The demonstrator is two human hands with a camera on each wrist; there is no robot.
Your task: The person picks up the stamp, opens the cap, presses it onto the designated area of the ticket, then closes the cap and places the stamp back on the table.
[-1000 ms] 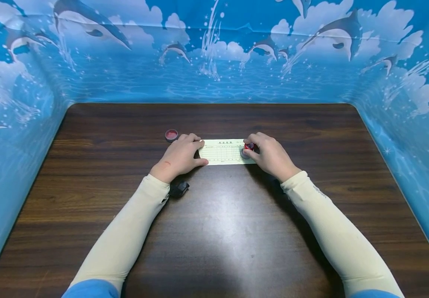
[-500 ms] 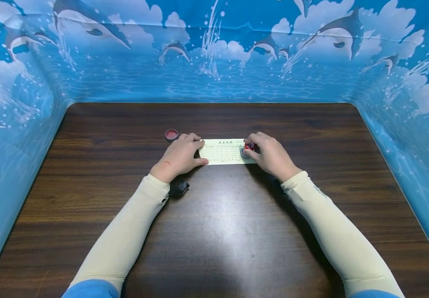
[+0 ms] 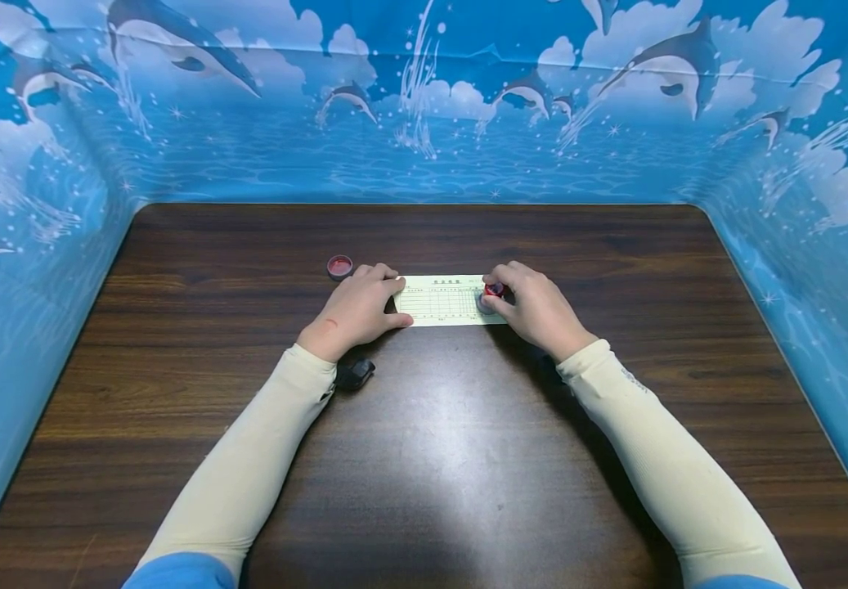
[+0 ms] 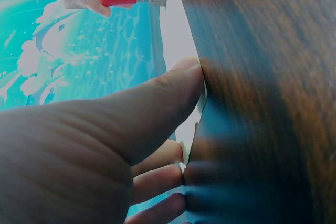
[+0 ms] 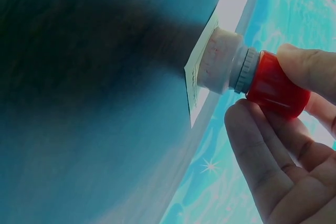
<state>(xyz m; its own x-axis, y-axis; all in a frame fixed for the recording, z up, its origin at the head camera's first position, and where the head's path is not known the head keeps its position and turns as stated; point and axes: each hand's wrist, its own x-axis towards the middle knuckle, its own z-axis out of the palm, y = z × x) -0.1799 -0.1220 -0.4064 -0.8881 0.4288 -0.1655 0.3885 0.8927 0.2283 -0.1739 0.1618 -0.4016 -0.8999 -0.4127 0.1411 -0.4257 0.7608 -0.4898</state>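
A pale green printed form [image 3: 438,301] lies on the dark wood table. My left hand [image 3: 356,309] rests on its left end, thumb at the near edge and fingers at the far side; in the left wrist view the thumb [image 4: 157,98] presses close to the sheet's edge. At the form's right end my right hand [image 3: 537,309] grips a stamp by its red handle [image 5: 278,85], thumb on one side and fingers on the other. The stamp's clear round base [image 5: 218,61], below a grey ribbed ring, stands upright against the paper.
A small round dish with red inside, like an ink pad [image 3: 338,267], sits just beyond the left hand. A black device [image 3: 355,375] shows by the left wrist. A blue dolphin-print cloth [image 3: 424,123] borders the table's back and sides.
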